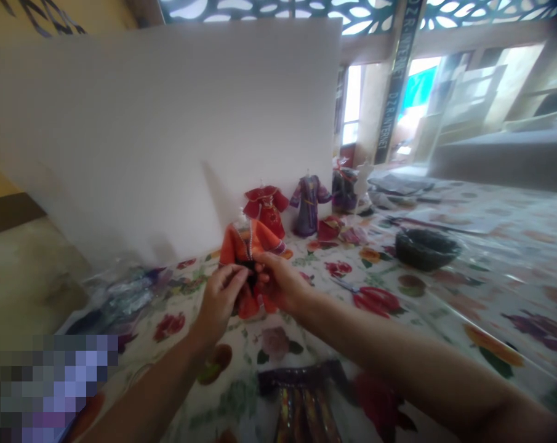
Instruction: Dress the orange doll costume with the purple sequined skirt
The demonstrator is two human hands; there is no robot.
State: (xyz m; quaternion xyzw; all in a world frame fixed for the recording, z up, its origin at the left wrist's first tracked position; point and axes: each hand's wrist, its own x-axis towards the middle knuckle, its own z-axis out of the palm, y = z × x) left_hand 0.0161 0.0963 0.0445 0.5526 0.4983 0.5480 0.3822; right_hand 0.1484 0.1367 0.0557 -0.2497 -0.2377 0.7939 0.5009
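A small orange doll dress (232,245) with a beaded front trim stands upright on the flowered tablecloth. At its waist is a dark piece of cloth (247,268), partly covered by my fingers. My left hand (225,289) pinches this dark piece from the left, thumb and fingers pressed together. From the right my right hand (276,277) grips its other side with curled fingers. Behind the dress stand a red doll dress (266,209) and a purple-grey doll dress (307,206).
Red-handled scissors (375,299) lie right of my hands, with a dark bowl (426,248) beyond them. Nearest me lies a dark, glittery striped piece of fabric (303,394). Plastic wrapping (125,292) sits at the left. A white panel (167,123) rises behind the dresses.
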